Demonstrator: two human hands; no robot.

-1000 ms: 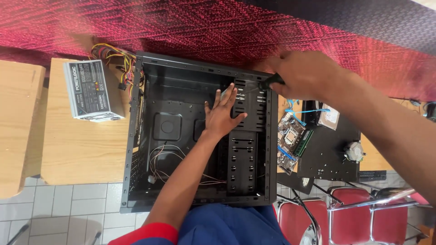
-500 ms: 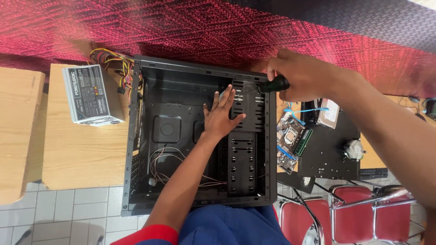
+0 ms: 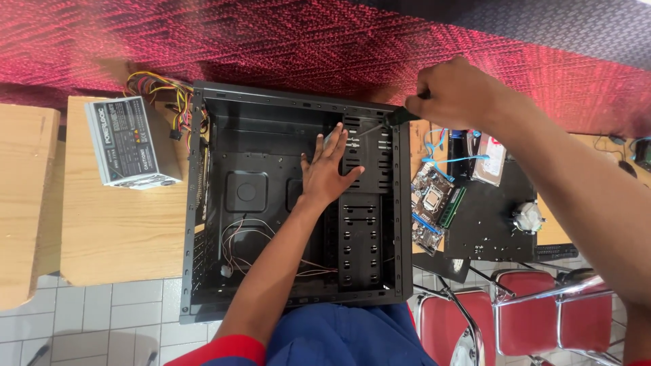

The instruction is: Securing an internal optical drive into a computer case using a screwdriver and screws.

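Note:
An open black computer case (image 3: pixel 217 285) lies on its side on a wooden table. Inside it my left hand (image 3: pixel 327 173) rests flat, fingers spread, against the black drive cage (image 3: pixel 366 203). Above the case's far right corner my right hand (image 3: pixel 453 93) grips a screwdriver (image 3: pixel 380 123) by its dark handle. The shaft points down-left at the upper part of the drive cage, close to my left fingertips. Thin loose wires (image 3: pixel 247 237) lie on the case floor.
A grey power supply (image 3: pixel 130 142) with a bundle of coloured cables (image 3: pixel 159 87) sits left of the case. To the right lie a motherboard (image 3: pixel 434 203), a hard drive (image 3: pixel 489 159), blue cables and a cooler (image 3: pixel 527 218) on a black mat. Red chairs (image 3: pixel 522 318) stand below.
My right hand has moved right and slightly down with the screwdriver, whose tip now reaches the drive cage. My left hand stays pressed inside the case.

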